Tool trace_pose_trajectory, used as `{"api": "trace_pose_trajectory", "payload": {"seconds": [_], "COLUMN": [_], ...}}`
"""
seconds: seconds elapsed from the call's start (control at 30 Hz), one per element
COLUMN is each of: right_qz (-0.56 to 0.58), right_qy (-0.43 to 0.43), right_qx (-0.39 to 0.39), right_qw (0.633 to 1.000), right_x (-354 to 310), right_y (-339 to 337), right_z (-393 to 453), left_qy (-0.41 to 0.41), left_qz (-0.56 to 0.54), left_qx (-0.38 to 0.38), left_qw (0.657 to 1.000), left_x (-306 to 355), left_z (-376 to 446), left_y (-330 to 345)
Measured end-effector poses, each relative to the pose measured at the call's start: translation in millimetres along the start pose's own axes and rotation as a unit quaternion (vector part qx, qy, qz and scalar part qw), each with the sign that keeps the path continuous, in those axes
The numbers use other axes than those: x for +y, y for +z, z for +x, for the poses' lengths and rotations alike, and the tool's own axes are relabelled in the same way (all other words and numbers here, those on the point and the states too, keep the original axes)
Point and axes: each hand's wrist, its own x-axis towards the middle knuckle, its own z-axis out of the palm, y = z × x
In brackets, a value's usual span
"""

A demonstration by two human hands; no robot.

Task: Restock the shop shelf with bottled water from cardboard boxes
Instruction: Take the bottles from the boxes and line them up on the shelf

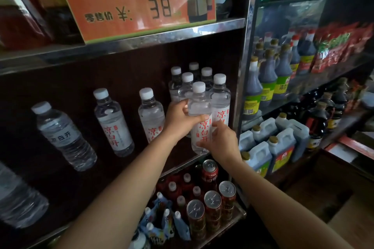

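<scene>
Both hands hold one clear water bottle [199, 107] with a white cap and red characters, upright at the front right of the dark middle shelf [178, 168]. My left hand [180, 121] wraps its upper body; my right hand [220, 139] grips its lower part. Behind and beside it stands a cluster of several matching bottles [219, 97] against the right wall. Further left, single bottles [150, 113], [113, 121] and a blue-labelled bottle [64, 135] stand spaced along the shelf. No cardboard box of water is in view.
An orange price card [133, 0] stands on the shelf above. Red cans [212, 208] and small drinks fill the shelf below. To the right, another rack holds dark sauce bottles [267, 79] and white jugs [281, 147].
</scene>
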Motion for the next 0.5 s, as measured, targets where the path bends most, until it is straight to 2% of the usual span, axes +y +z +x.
{"api": "trace_pose_trajectory", "payload": {"seconds": [0.1, 0.23, 0.4, 0.5], "right_qz": [-0.014, -0.027, -0.043, -0.054], "right_qy": [0.011, 0.003, 0.001, 0.011], "right_qx": [0.021, 0.021, 0.012, 0.001], "right_qw": [1.0, 0.999, 0.999, 0.998], "right_x": [2, 5, 2, -3], "right_y": [5, 9, 8, 5], "right_z": [4, 6, 4, 1], "left_qy": [0.01, 0.007, -0.008, -0.032], "left_qz": [0.045, 0.049, 0.048, 0.049], "left_qx": [0.041, 0.098, 0.102, 0.067], "left_qw": [0.998, 0.994, 0.994, 0.996], "left_x": [-2, -2, -1, 1], "left_z": [5, 4, 1, -5], "left_y": [5, 10, 11, 4]}}
